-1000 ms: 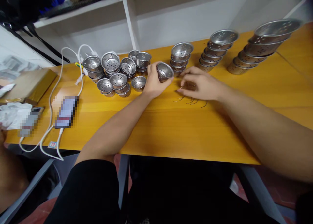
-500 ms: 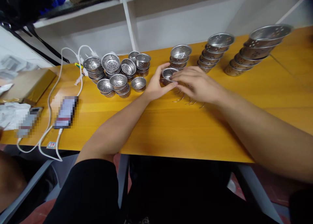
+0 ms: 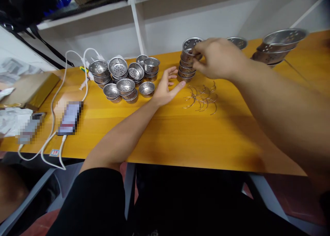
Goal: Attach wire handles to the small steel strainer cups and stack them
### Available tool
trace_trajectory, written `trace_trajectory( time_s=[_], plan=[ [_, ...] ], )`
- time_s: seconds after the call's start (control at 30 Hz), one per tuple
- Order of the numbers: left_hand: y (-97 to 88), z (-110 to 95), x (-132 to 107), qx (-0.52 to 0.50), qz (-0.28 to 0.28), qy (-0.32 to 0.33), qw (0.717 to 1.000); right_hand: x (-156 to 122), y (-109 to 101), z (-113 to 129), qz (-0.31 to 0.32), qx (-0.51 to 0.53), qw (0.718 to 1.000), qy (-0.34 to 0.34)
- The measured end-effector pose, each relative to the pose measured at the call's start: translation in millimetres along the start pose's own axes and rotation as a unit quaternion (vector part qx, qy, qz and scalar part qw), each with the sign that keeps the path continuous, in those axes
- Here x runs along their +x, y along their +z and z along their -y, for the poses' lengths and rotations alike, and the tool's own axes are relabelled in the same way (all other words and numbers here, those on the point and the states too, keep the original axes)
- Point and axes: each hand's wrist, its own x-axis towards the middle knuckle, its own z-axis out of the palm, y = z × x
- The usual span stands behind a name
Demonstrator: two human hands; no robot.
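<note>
At the stack (image 3: 186, 71): our right grip (image 3: 219, 57) holds a cup (image 3: 190, 44) at the very top; we cannot tell whether it sits on the stack or hangs just above it.
Right grip: closed on the cup, fingertips pinching its right rim.
Left grip (image 3: 166, 86): open and empty, resting on the surface (image 3: 160, 133), fingers just beside the stack's foot.
Handling: we judge the cup to be thin steel, so light, stiff, not fragile, and smooth enough to slip.
Hold: we think the rolled rim serves best, one finger inside and one outside; the holes in the wall add purchase.
Pointing: mouth up, tipped a little toward us, so the holed inside shows.
Axis: round and squat, with no real long side; the line from base to mouth stands near upright, in line with the stack.
Nearby: wire hooks (image 3: 202, 97) lie loose in front of the stack; more cups (image 3: 123, 76) cluster left of the left grip; bowls (image 3: 279, 45) stand at the right.
</note>
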Motion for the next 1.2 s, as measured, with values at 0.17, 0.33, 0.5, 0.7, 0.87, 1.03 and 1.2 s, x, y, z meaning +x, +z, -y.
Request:
trace_trajectory(
  time_s=[0.17, 0.33, 0.5, 0.7, 0.87, 1.03, 1.2],
  plan=[
    [6.4, 6, 1, 0.039, 0.001, -0.009, 0.999, 2, 13, 2, 0.020, -0.022, 1.000, 0.007],
    [9.1, 3, -2, 0.058, 0.017, -0.014, 0.998, 2, 3, 10, 0.073, -0.094, 0.991, 0.056],
    [7.4, -7, -6, 0.067, 0.030, -0.021, 0.997, 7, 2, 1, 0.075, -0.121, 0.986, 0.085],
    [5.8, -8, -6, 0.057, 0.031, -0.028, 0.997, 8, 17, -14, -0.004, -0.107, 0.990, 0.090],
    [5.4, -13, -6, 0.056, 0.023, -0.029, 0.998, 0, 14, -5, -0.137, 0.011, 0.990, 0.025],
    [1.1, -23, -6, 0.106, 0.078, -0.004, 0.991, 12, 17, 28, -0.047, 0.134, 0.988, -0.056],
    [1.6, -21, -3, 0.148, 0.084, -0.040, 0.985, 48, 70, 42, -0.017, 0.193, 0.979, -0.063]
  ],
)
